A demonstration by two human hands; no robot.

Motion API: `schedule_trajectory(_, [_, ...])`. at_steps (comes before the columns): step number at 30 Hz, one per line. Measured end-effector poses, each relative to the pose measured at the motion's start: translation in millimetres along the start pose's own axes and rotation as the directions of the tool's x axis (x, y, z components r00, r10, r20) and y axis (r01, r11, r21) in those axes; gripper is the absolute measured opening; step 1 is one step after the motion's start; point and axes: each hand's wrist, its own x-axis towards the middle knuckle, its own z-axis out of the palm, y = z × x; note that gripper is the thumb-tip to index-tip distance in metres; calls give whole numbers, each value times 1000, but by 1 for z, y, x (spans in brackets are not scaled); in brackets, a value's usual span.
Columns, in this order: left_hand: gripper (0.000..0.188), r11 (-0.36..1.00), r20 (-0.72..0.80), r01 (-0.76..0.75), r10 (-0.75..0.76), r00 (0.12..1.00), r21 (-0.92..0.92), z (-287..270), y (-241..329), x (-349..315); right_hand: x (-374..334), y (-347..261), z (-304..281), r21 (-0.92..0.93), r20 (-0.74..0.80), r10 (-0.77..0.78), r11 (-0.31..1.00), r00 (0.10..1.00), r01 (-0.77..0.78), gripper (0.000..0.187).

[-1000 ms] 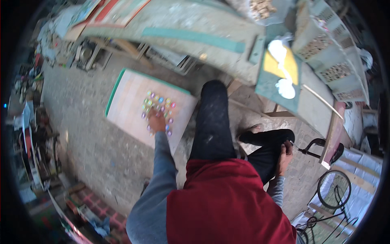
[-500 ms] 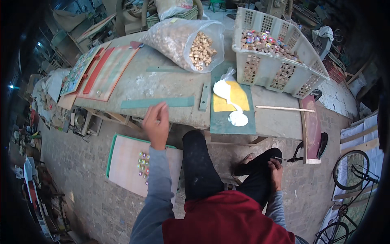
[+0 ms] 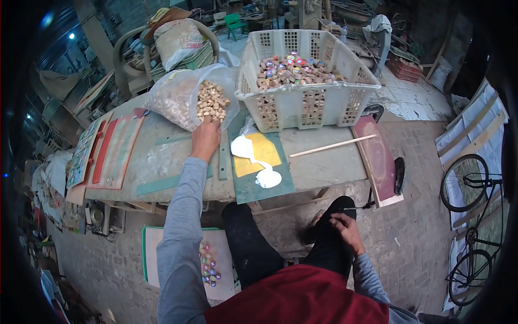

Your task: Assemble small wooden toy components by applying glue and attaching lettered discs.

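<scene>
My left hand [image 3: 206,141] reaches over the table to the mouth of a clear plastic bag [image 3: 171,97]. Its fingertips are among small wooden pieces [image 3: 212,100] and hidden from view. My right hand [image 3: 348,233] rests by my right thigh, fingers curled; a thin dark rod [image 3: 356,208] shows just beyond them, and what they grip is unclear. Close to my left arm, a green-edged pale board [image 3: 220,242] carries several round pieces with coloured tops [image 3: 209,264]. White paste [image 3: 268,178] lies on a green sheet [image 3: 275,187] with a yellow patch [image 3: 264,154].
A white plastic crate [image 3: 280,110] of wooden pieces with coloured tops stands right of the bag. A wooden stick [image 3: 332,146] and green strips [image 3: 172,183] lie on the table [image 3: 324,170]. Striped and patterned boards [image 3: 121,154] lie at left; bicycle wheels [image 3: 464,183] show far right.
My left hand has moved from above the table's front edge forward into the bag's mouth. My right hand stays by my thigh. The view has shifted, so the table appears further left.
</scene>
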Motion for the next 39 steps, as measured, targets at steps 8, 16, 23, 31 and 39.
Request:
schedule_trajectory(8, [11,901,-444,-124,-82,892,-416,-38,39,-30,4,-201,-27,-212,476,-483,749,735,628,23])
schedule_trajectory(16, [25,197,-54,78,-586,809,-977,-20,67,-108,128,-397,-51,-340,374,-837,278,400,899,25])
schedule_trajectory(23, [23,226,-108,72,-691,715,-972,-12,77,-110,298,-419,-22,-686,714,-27,169,699,708,32])
schedule_trajectory(31, [18,353,-197,51,-630,751,-934,-10,75,-117,325,-387,12,-915,392,278,16,877,404,60])
schedule_trajectory(39, [17,365,-218,42,-641,736,-930,-11,73,-115,302,-401,19,-882,415,329,-83,848,464,54])
